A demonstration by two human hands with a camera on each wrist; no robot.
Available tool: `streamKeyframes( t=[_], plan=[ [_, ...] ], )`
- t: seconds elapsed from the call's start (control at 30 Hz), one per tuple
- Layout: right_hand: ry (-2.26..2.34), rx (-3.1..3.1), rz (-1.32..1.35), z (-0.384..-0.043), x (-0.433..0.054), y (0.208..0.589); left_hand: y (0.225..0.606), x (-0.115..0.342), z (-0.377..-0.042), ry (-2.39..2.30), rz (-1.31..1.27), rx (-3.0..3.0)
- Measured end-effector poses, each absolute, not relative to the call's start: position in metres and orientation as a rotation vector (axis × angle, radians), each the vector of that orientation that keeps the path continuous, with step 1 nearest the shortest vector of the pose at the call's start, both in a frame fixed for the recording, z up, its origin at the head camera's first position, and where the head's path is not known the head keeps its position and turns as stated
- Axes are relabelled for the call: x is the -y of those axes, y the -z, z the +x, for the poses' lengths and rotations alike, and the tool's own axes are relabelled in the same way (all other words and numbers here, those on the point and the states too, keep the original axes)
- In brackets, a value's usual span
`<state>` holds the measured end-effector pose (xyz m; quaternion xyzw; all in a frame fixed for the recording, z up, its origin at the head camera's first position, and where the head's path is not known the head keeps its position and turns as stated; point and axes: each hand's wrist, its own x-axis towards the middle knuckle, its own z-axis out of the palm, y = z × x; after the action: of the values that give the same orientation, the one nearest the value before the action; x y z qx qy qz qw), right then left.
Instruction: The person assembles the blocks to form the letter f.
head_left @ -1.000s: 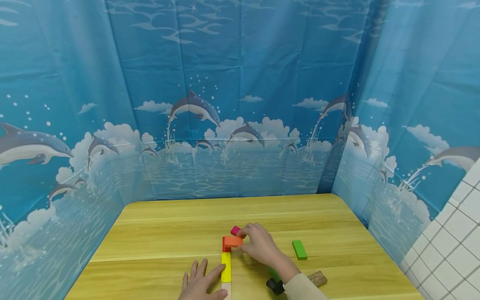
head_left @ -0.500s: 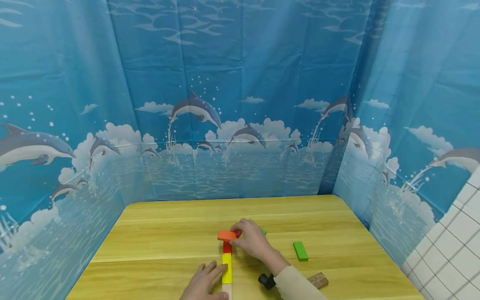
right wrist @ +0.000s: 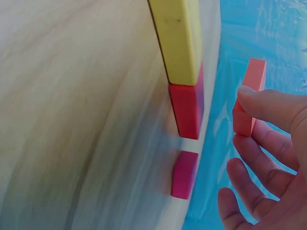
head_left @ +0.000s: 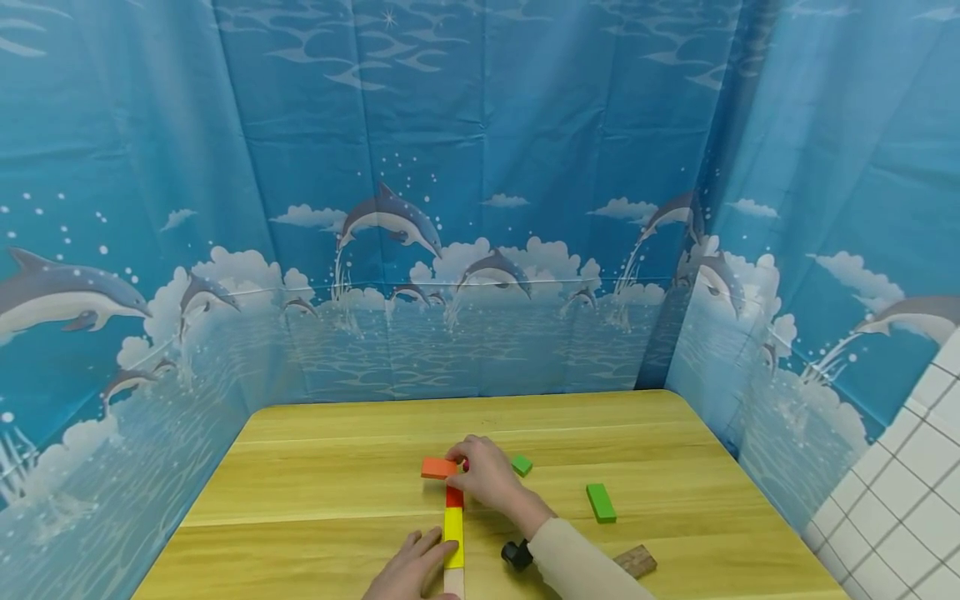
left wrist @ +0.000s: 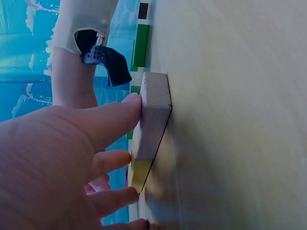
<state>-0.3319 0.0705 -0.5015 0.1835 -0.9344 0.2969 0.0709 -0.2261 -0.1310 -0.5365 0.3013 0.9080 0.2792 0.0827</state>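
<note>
A row of blocks lies end to end on the table: a plain wooden block point(head_left: 453, 582), a yellow block point(head_left: 453, 522) and a red block point(head_left: 454, 497). My right hand point(head_left: 489, 478) pinches an orange block point(head_left: 436, 468) between thumb and fingers, raised above the far end of the row. A magenta block point(right wrist: 184, 175) sits a small gap beyond the red one, mostly hidden by my fingers in the head view. Beside the row, my left hand point(head_left: 409, 570) has its thumb against the plain block and a fingertip at the yellow block, fingers extended.
Right of the row lie a green block point(head_left: 601, 502), a smaller green block point(head_left: 522, 465) and a brown wood-grained block point(head_left: 635, 562). A black device point(head_left: 515, 554) is at my right sleeve. Behind the table point(head_left: 322, 458) hangs a dolphin-print curtain point(head_left: 480, 350).
My right hand has carried the orange block leftward and away from me, past the red block's end. The small green block has come out from behind it. The left hand has drawn back slightly.
</note>
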Motion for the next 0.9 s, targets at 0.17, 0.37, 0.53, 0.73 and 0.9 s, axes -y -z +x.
streamKeyframes(
  t=[0.17, 0.37, 0.53, 0.73, 0.9],
  plan=[
    [-0.867, 2.825, 0.561, -0.336, -0.063, 0.505, 0.535, 0.13, -0.229, -0.784, 0.873, -2.693],
    [-0.907, 2.837, 0.561, -0.337, -0.057, 0.511, 0.534, 0.128, -0.229, -0.785, 0.787, -2.641],
    [-0.937, 2.843, 0.545, -0.335, -0.053, 0.515, 0.536, 0.129, -0.228, -0.808, 0.779, -2.63],
    [-0.889, 2.847, 0.541, -0.335, -0.051, 0.515, 0.535, 0.129, -0.228, -0.8, 0.772, -2.621],
    [-0.763, 2.852, 0.539, -0.336, -0.049, 0.516, 0.534, 0.129, -0.228, -0.798, 0.778, -2.628]
  ],
)
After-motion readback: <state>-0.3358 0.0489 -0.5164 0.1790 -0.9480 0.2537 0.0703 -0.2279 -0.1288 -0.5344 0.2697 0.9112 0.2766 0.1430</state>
